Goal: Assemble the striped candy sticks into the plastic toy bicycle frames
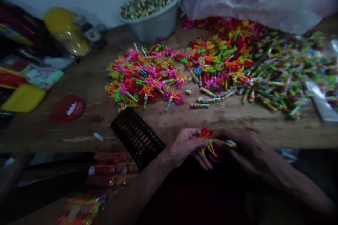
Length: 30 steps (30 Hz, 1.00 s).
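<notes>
At the front edge of the table, my left hand (186,144) pinches a small plastic toy bicycle (210,148), with yellow, orange-red and pink parts showing between the hands. My right hand (240,140) is close beside it, its fingers closed round a small tube with a colourful pattern (230,143) that sticks out past the fingers. Dim light and blur hide whether tube and bicycle are joined. Beyond the hands, a pile of bright toy bicycles (142,74) lies on the wooden table (174,121), some with tubes attached. Several loose tubes (207,92) lie nearer.
A black plastic basket (137,133) tilts at the table edge by my left forearm. A grey tub (155,26) full of small pieces stands at the back. Tubes (287,74) heap at right under a plastic bag (253,0). A red lid-like disc (67,109) lies left.
</notes>
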Motion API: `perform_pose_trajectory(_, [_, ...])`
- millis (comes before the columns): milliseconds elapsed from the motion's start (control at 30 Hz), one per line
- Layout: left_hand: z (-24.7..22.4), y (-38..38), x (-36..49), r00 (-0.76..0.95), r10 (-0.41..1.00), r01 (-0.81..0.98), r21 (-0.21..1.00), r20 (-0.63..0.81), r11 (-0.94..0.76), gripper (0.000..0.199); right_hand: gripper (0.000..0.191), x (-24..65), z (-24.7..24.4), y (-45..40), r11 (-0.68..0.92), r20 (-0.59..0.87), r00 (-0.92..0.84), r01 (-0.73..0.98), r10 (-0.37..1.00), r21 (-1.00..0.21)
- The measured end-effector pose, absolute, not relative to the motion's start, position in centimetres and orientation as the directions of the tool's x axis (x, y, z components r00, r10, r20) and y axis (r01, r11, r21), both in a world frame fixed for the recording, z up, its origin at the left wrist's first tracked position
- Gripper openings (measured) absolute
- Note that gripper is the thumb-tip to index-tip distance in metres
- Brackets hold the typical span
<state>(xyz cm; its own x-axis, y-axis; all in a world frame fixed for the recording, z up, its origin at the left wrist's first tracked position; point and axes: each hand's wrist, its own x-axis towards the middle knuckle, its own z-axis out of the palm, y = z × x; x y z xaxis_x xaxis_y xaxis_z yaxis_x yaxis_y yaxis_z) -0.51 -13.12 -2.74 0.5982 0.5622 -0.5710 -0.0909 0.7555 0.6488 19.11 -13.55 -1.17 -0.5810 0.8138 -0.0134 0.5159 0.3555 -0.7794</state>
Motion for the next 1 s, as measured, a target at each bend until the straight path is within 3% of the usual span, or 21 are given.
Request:
perform_pose_trajectory(133, [-0.9, -11.5, -3.6, 0.43, 0.687, 0.123, 0.791, -0.587, 0.599, 0.038, 0.032, 16.5, -1.9, -12.8, 0.402, 0.115, -0.51, 0.498, 0.853, -0.768])
perform_pose_trajectory(233, [1.5, -9.4, -7.6, 0.131, 0.875, 0.476, 0.804, -0.467, 0.357, 0.031, 0.037, 15.5, -3.1, -11.9, 0.387, 0.18, -0.399, 0.531, 0.899, -0.754])
perform_pose_trajectory(267, [2.1, -8.5, -9.0, 0.027, 0.928, 0.624, 0.732, -0.371, 0.274, 0.03, 0.033, 15.5, -3.6, -11.6, 0.373, 0.195, -0.352, 0.56, 0.916, -0.74])
perform_pose_trajectory(333, [2.7, -7.0, -11.4, -0.109, 0.985, 0.878, 0.452, -0.13, 0.157, 0.025, 0.025, 15.9, -4.4, -11.1, 0.345, 0.202, -0.289, 0.63, 0.936, -0.696])
perform_pose_trajectory(400, [2.5, -5.8, -12.6, -0.136, 0.987, 0.979, 0.164, 0.086, 0.121, 0.025, 0.024, 15.9, -4.7, -10.6, 0.333, 0.193, -0.273, 0.707, 0.942, -0.624])
perform_pose_trajectory(433, [2.2, -5.4, -12.8, -0.141, 0.975, 0.988, 0.079, 0.171, 0.129, 0.029, 0.027, 15.7, -4.7, -10.3, 0.338, 0.185, -0.285, 0.738, 0.941, -0.583])
perform_pose_trajectory(500, [1.6, -5.0, -12.3, -0.155, 0.936, 0.988, 0.047, 0.317, 0.147, 0.04, 0.034, 14.8, -4.4, -9.5, 0.353, 0.167, -0.312, 0.795, 0.935, -0.493])
perform_pose_trajectory(600, [1.5, -4.5, -10.3, -0.129, 0.872, 0.989, 0.121, 0.472, 0.081, 0.041, 0.036, 12.9, -4.0, -8.2, 0.331, 0.106, -0.314, 0.877, 0.944, -0.348])
perform_pose_trajectory(700, [2.1, -3.2, -8.0, 0.006, 0.886, 0.984, 0.153, 0.464, -0.087, 0.033, 0.03, 12.0, -4.4, -7.3, 0.315, 0.085, -0.303, 0.909, 0.949, -0.273])
perform_pose_trajectory(800, [2.2, -0.6, -5.6, 0.147, 0.912, 0.955, 0.184, 0.384, -0.231, 0.026, 0.028, 12.4, -5.4, -7.5, 0.355, 0.19, -0.307, 0.875, 0.932, -0.329])
perform_pose_trajectory(900, [1.5, 2.8, -3.2, 0.185, 0.932, 0.944, 0.208, 0.31, -0.257, 0.024, 0.024, 13.3, -6.1, -8.5, 0.361, 0.331, -0.231, 0.834, 0.915, -0.417])
perform_pose_trajectory(1000, [0.3, 5.6, -1.2, 0.132, 0.974, 0.951, 0.252, 0.187, -0.177, 0.022, 0.022, 13.9, -6.6, -9.5, 0.332, 0.389, -0.138, 0.806, 0.911, -0.491])
